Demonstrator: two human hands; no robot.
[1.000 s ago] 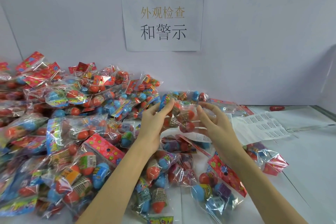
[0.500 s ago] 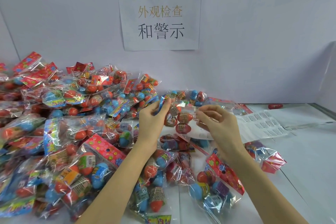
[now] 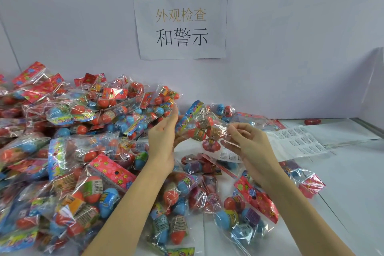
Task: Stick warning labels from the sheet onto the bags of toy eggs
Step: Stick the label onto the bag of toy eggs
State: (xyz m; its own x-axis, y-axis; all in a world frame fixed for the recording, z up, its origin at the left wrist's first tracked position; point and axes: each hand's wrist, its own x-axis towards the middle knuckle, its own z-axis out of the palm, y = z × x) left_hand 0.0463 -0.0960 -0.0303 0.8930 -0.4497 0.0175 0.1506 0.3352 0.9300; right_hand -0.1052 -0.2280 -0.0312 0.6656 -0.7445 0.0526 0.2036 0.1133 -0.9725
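Print on the white sheet of small warning labels too fine to read. Its near-left part lies hidden behind the right hand and the clear crinkly bag of red toy eggs held up between both hands. Left hand: fingers mostly hidden behind that bag, grip unclear. The heaped pile of clear bags of red and blue toy eggs is cut off by the left and bottom edges, blurred low left. Small red object far back on the pale counter: too small to identify.
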